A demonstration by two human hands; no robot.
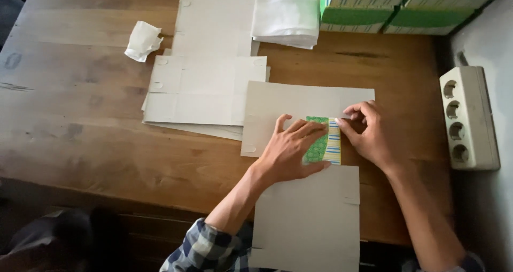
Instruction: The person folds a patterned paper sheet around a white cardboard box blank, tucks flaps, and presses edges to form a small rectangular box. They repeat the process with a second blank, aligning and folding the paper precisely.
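Closest to us lies a flat grey cardboard sheet (307,218), hanging a bit over the edge of the wooden table (85,122). Our checked sleeve (206,248) shows at about 7 o'clock from it.

Just past that sheet is our left hand (291,149). Its fingers are spread out wide and lie flat, pressing down on a small green patterned box flap (323,141) with yellow and blue stripes. Our right hand (371,136) sits at 3 o'clock from the flap. Its fingers are curled in, and the tips pinch the flap's top right corner. Both hands rest on an unfolded grey box blank (294,109).

At 10 o'clock from our hands is a pile of more flat box blanks (206,87). Farther off at 11 o'clock lies a crumpled white paper (142,40). At 12 o'clock there is a stack of white bags (286,15), and at 1 o'clock green boxes (395,7) stand together. At 3 o'clock a white power strip (467,117) sits by the wall.
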